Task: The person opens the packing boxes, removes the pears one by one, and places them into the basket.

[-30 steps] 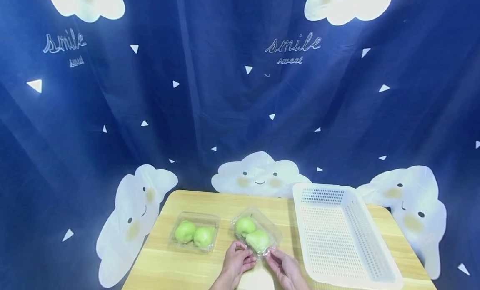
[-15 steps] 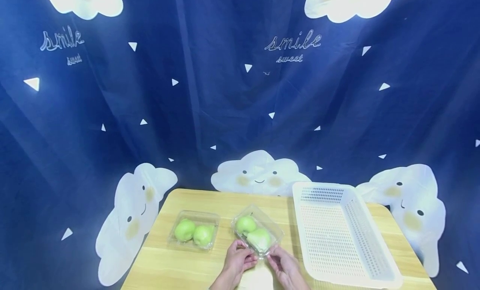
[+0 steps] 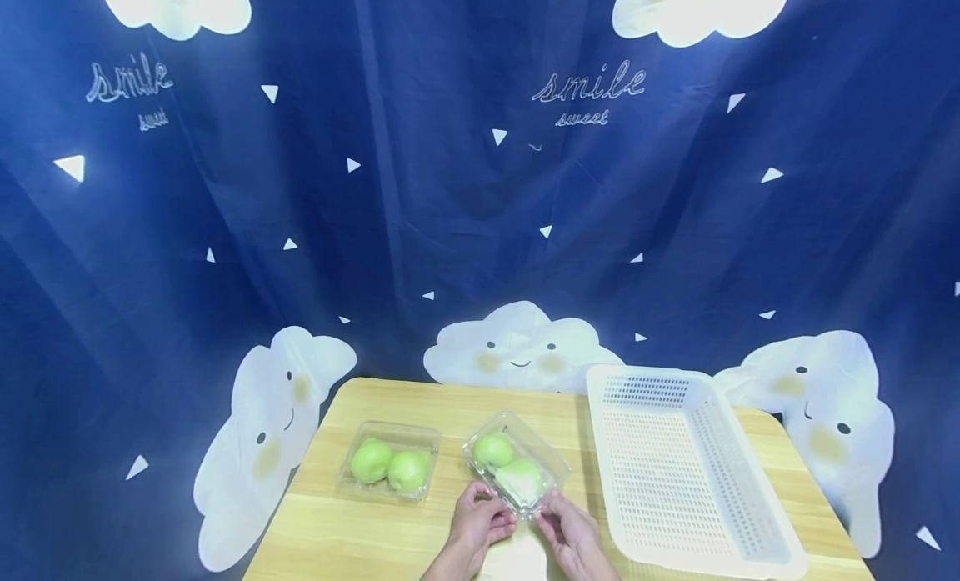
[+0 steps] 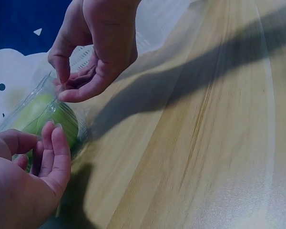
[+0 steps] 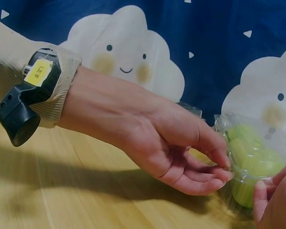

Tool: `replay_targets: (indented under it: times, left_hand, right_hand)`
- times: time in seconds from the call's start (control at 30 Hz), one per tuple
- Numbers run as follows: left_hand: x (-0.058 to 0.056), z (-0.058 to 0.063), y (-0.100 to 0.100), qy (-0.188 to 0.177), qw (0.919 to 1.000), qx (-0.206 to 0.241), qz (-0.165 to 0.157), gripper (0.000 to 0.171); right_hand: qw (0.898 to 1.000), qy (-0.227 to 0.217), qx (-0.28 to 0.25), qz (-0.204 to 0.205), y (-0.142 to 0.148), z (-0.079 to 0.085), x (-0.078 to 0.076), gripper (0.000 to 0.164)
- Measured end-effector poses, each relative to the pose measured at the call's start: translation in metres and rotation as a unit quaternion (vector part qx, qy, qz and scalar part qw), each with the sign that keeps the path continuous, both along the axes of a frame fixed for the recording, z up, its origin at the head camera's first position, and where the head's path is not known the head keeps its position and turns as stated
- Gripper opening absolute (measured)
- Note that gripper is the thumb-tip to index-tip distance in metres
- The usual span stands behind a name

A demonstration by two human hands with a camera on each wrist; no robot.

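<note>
A clear plastic clamshell box [image 3: 551, 458] with two green fruits [image 3: 519, 479], pear- or apple-like, sits mid-table, turned at an angle. My left hand [image 3: 477, 518] pinches its near edge with thumb and fingers, left of the near corner. On the other side of that corner, my right hand [image 3: 572, 531] pinches the rim between thumb and fingertips. Both hands show close together at the box in the left wrist view, the right hand [image 4: 102, 47] above the left hand [image 4: 26, 176]. Whether the lid's edge is fully pressed down cannot be told.
Another clear box [image 3: 420, 433] with two green fruits [image 3: 390, 467] lies to the left. A white perforated plastic basket [image 3: 600, 448] stands on the right of the wooden table [image 3: 360, 539]. Behind hangs a blue curtain [image 3: 450, 214] with cloud prints.
Both hands keep hold of the box's near corner. Box and fingers have shifted very slightly to the right; the other box and the basket stay put.
</note>
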State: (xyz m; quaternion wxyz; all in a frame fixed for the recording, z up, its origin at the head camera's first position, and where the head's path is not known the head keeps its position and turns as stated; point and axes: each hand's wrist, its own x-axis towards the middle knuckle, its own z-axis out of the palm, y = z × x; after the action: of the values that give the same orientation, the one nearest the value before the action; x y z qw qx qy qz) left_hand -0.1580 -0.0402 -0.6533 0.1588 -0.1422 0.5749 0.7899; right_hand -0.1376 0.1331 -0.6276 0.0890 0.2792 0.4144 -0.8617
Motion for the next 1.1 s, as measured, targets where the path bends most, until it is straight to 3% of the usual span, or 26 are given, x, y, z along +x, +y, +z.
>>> replay_targets:
  times: [0.17, 0.4, 0.63, 0.9, 1.1]
  left_hand:
    - [0.0008, 0.0007, 0.0007, -0.002, 1.0, 0.0, 0.001, 0.023]
    - [0.0022, 0.0033, 0.0055, 0.001, 1.0, -0.003, 0.004, 0.025]
    - [0.0015, 0.0016, 0.0065, 0.0, 0.9999, -0.007, 0.009, 0.028]
    - [0.0014, 0.0015, 0.0064, 0.002, 0.9999, -0.009, 0.009, 0.028]
    - [0.0021, -0.0007, 0.0051, 0.0, 0.9999, -0.013, 0.008, 0.028]
  right_hand:
    - [1.0, 0.001, 0.007, 0.011, 0.0014, 0.0036, 0.001, 0.045]
    - [0.999, 0.017, 0.013, 0.037, 0.0074, 0.0029, 0.0001, 0.017]
    - [0.999, 0.011, 0.003, 0.032, 0.0076, 0.004, 0.0018, 0.02]
    - [0.999, 0.004, 0.011, 0.034, 0.0069, 0.0047, 0.0019, 0.008]
    - [0.999, 0.004, 0.017, 0.029, 0.0037, 0.0037, 0.0025, 0.023]
